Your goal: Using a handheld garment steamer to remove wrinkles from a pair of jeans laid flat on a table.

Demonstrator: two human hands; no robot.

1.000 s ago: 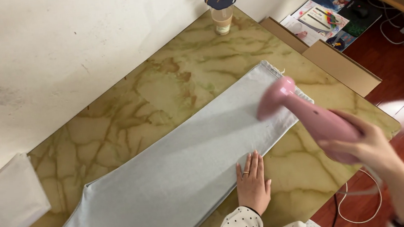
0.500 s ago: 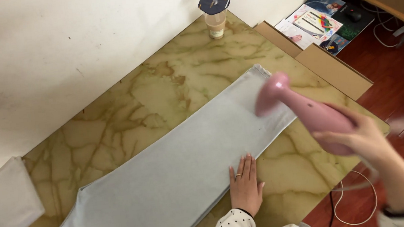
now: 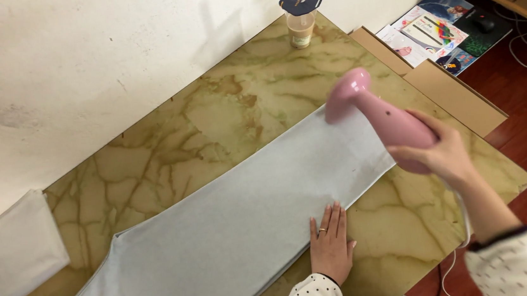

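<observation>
A long pale grey-blue garment (image 3: 237,214) lies flat across a marbled yellow-green table (image 3: 169,156). My left hand (image 3: 330,242), wearing a ring, lies flat with fingers together on the garment's near edge. My right hand (image 3: 436,150) grips the handle of a pink handheld steamer (image 3: 375,114). The steamer's head is over the garment's far right end, near its top edge. A white cord (image 3: 460,219) hangs from the steamer along my right forearm.
A plastic cup (image 3: 300,13) with a dark lid and straw stands at the table's far corner by the wall. Folded white cloth (image 3: 7,253) lies at the left. Cardboard pieces (image 3: 455,90), books and a mouse lie on the red floor at right.
My right hand has moved the steamer up and slightly left, toward the garment's far edge. My left hand stays pressed on the near edge.
</observation>
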